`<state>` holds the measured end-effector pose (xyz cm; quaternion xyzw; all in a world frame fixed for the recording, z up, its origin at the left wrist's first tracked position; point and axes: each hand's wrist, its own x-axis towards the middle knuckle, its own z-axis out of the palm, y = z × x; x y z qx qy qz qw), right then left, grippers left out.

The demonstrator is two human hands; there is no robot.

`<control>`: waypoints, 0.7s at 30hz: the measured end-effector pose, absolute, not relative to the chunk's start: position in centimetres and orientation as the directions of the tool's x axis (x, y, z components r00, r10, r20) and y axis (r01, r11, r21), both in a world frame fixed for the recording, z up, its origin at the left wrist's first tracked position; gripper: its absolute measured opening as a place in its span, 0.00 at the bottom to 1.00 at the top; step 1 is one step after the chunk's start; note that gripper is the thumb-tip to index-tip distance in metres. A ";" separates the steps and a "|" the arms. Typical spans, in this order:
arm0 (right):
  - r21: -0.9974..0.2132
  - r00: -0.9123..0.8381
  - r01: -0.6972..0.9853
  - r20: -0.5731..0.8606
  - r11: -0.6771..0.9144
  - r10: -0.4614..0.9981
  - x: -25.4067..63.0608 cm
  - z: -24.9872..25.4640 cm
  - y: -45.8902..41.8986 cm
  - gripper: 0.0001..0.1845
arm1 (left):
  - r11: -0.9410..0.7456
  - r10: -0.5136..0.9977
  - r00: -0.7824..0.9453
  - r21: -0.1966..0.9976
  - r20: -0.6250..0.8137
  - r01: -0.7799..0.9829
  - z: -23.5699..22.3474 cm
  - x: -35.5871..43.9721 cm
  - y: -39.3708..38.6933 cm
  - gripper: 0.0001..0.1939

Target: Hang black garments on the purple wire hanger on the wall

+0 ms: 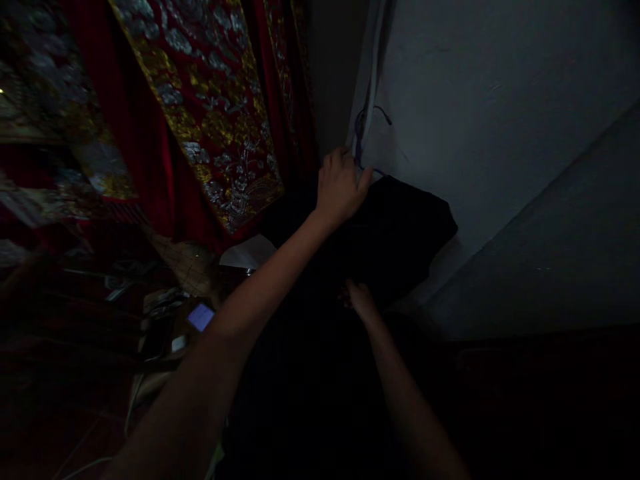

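Note:
A black garment, which looks like a shirt, hangs against the wall from a dark purple hanger. My left hand lies over the garment's upper part beside the hanger, thumb apart from the bent fingers. Lower down, my right hand is at the front of the garment with its fingers curled in, seemingly on the cloth. Deep shadow hides most of the garment's folds and the right fingertips.
Red cloth with gold and silver embroidery hangs at the left. A pale wall with a white cable or pipe stands at the right. Below left, a lit phone-like screen lies among cluttered items and cords.

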<state>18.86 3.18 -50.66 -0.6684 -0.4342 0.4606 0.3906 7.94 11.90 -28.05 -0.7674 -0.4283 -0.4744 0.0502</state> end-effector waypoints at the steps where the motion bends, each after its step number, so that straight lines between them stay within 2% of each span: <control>1: -0.925 0.194 0.201 -0.286 -0.323 0.938 18.7 -51.0 2.2 0.16 | -0.644 0.595 0.171 0.339 0.785 0.686 -29.8 7.6 10.6 0.26; 2: -0.931 0.195 0.172 -0.287 -0.321 0.938 18.5 -51.2 1.0 0.16 | -0.651 0.603 0.162 0.364 0.781 0.666 -32.0 7.2 9.0 0.27; 4: -0.953 0.205 0.098 -0.264 -0.288 0.943 18.4 -51.5 -1.4 0.17 | -0.616 0.684 0.091 0.506 0.724 0.603 -37.3 6.4 4.9 0.27; 5: -0.962 0.206 0.063 -0.248 -0.266 0.947 18.3 -51.6 -2.5 0.18 | -0.556 0.755 0.043 0.603 0.654 0.572 -40.2 5.9 2.7 0.26; 7: -0.972 0.175 0.023 -0.227 -0.234 0.958 18.3 -51.5 -4.1 0.20 | -0.310 0.897 -0.108 0.784 0.429 0.537 -46.2 5.3 -1.3 0.23; 8: -0.973 0.143 0.022 -0.223 -0.228 0.964 18.3 -51.4 -4.6 0.21 | -0.190 0.933 -0.175 0.842 0.316 0.505 -48.9 5.1 -2.8 0.23; 9: -0.974 0.107 0.026 -0.220 -0.224 0.970 18.2 -51.2 -4.9 0.22 | -0.128 0.958 -0.172 0.877 0.231 0.464 -51.2 5.1 -3.9 0.23; 12: -0.985 0.049 0.038 -0.164 -0.166 0.985 17.9 -50.7 -5.1 0.27 | -0.141 0.990 0.081 0.925 0.119 0.352 -55.3 5.7 -4.9 0.21; 14: -0.993 0.059 0.056 -0.098 -0.101 0.993 17.6 -50.8 -5.3 0.30 | -0.132 0.979 0.189 0.932 0.070 0.338 -55.9 6.4 -4.5 0.14; 17: -0.997 0.088 0.064 -0.030 -0.035 0.996 17.4 -51.0 -6.0 0.33 | -0.116 0.978 0.204 0.934 0.047 0.339 -55.6 7.2 -3.9 0.05; 21: -0.991 0.177 -0.106 -0.104 -0.086 0.979 17.9 -49.1 -5.4 0.32 | -0.251 0.962 0.175 0.928 0.208 0.276 -55.7 7.7 -4.4 0.08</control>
